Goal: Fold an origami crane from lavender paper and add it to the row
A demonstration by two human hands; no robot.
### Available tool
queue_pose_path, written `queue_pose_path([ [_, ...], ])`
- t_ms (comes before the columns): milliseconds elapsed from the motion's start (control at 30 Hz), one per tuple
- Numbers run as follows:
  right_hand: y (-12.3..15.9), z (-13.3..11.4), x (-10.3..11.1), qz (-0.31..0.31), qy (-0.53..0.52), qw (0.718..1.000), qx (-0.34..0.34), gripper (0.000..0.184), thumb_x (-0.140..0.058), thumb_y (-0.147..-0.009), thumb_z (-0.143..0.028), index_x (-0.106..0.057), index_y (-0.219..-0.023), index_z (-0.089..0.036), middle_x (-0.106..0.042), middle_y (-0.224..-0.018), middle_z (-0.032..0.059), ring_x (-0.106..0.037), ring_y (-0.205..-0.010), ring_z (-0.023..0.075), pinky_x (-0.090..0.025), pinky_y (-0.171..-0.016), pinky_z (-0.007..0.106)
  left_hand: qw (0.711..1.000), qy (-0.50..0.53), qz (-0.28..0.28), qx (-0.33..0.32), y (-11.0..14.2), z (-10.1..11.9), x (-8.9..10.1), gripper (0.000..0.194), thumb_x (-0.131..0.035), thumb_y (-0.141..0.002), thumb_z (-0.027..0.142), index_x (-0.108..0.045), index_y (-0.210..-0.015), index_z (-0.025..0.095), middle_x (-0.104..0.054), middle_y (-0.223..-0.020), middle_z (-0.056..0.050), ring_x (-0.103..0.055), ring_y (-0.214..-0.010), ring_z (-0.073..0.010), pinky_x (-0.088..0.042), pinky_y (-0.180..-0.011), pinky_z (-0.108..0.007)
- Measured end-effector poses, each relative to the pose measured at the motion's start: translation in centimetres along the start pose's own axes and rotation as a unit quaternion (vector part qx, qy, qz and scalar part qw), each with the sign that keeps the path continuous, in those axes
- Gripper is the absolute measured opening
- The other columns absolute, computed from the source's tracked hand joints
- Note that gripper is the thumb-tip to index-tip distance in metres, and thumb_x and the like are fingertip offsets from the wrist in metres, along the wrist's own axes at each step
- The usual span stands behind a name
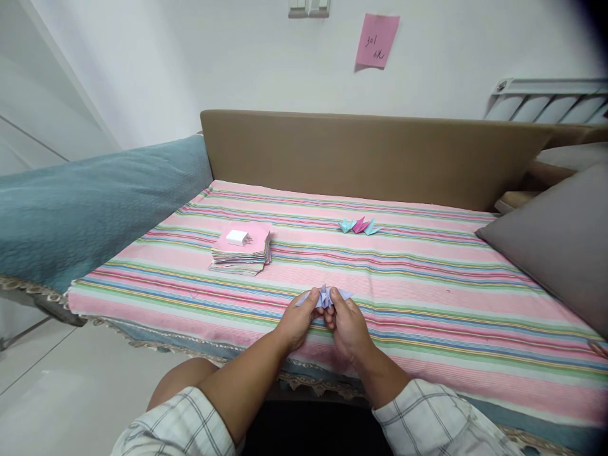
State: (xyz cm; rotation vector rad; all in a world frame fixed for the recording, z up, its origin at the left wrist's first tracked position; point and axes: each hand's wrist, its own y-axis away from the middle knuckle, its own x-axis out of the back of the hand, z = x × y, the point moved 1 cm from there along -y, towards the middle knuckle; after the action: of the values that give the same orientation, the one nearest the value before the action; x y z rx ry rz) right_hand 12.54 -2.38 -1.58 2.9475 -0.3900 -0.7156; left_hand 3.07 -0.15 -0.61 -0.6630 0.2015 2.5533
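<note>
Surface: striped cloth [427, 278] over a sofa seat, brown backrest [356, 155] behind, blue cover [104, 190] on left armrest
Wall: white, pink note [377, 41] stuck up
Left hand [297, 322]: grip clamped on left part of purple folded paper [325, 296], thumb on top
Right hand [350, 326]: grip clamped on right part of same paper, thumb on top
Purple paper location: between both hands, above near part of cloth
Paper stack [240, 256]: on cloth, left of hands, white plug [237, 237] on top
Folded cranes [360, 225]: blue, pink, blue, in a row near backrest
Cushion [555, 244]: gray, right side
</note>
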Motion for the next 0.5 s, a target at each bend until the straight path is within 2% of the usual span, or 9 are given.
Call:
queue_pose_path([
  [233,0.14,-0.15,-0.31,-0.012,-0.073,0.997,-0.035,0.043,-0.066,-0.070,-0.053,-0.048,-0.055,-0.017,-0.045,-0.042,-0.0054,-0.037,-0.039,0.0055,-0.025,-0.038,0.018,0.997,0.050,0.047,0.026,-0.17,-0.41,0.01,0.042,-0.064,-0.071,0.055,-0.056,-0.066,0.014,-0.057,-0.059,-0.001,-0.052,-0.052,-0.0117,-0.044,-0.056,-0.026],
  [500,0.21,-0.33,-0.42,-0.024,-0.109,0.993,-0.049,0.040,-0.068,-0.070,-0.049,-0.049,-0.056,-0.017,-0.044,-0.042,-0.0058,-0.037,-0.039,0.0049,-0.025,-0.037,0.017,0.995,0.075,0.052,0.039,-0.24,-0.54,0.02,0.046,-0.066,-0.069,0.055,-0.051,-0.058,0.014,-0.058,-0.058,-0.003,-0.054,-0.050,-0.0129,-0.044,-0.053,-0.027],
])
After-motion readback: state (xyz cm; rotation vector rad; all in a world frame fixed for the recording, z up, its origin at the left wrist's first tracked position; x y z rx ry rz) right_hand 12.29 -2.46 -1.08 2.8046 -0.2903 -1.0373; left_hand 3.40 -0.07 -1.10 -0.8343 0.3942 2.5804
